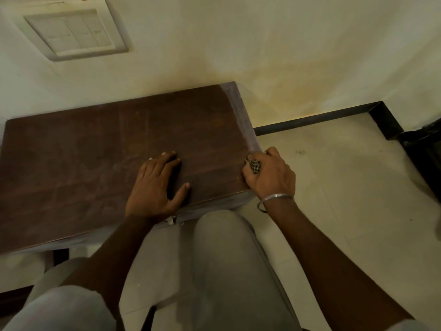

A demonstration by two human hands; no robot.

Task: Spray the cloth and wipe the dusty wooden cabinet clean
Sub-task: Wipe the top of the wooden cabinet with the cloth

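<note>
Position: the person crouches at the wooden cabinet (83,158), both hands at its near right corner.

Left hand (155,185): laid flat on the top, fingers straight and spread, holding nothing; judged to be bracing.

Right hand (269,175), metal bangle (274,199) at the wrist: fingers curled round a small checked cloth (254,166). The cloth is bunched so that only a scrap shows between the knuckles, and is pressed to the cabinet's right edge.

Surface: a grey film with faint streaks covers the top to the left of the left hand and beyond its fingertips. A paler dusty band runs along the edge beyond the right hand.

Spraying: no bottle is in view, and in this dim light it cannot be told whether the cloth is damp.

Assessment: wiping appears to be at an early stage, confined to the corner under the right hand. Most of the top, the far edge and the sides are left to do
</note>
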